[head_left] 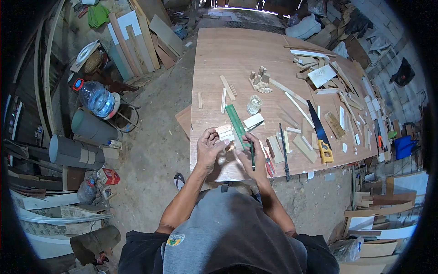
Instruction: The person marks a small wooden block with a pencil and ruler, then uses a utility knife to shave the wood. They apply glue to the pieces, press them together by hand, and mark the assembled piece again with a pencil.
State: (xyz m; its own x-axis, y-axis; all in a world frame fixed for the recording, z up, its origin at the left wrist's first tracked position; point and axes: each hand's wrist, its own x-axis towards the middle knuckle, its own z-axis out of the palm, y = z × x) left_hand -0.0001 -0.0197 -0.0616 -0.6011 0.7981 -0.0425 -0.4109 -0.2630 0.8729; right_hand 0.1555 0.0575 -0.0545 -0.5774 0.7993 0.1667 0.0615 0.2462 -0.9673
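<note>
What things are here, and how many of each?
Table: one, brown, middle
Wood pieces: many, pale and brown, table and floor
Saw: one, black and yellow, table's right
Ruler: one, green, near right hand
Jar: one, clear, mid-table
Big bottle: one, clear, left
Cloth: one, green, far left
Pen: one, black, right hand
Small piece: one, pale, left hand
Left hand: one, bare, over table
Right hand: one, bare, over table

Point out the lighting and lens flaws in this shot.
Head view: wide-angle distortion bows the tabletop, and the corners go black; glare streaks the far opening; shadow darkens the tabletop's near edge between left hand and right hand; the pale piece looks washed out.
</note>
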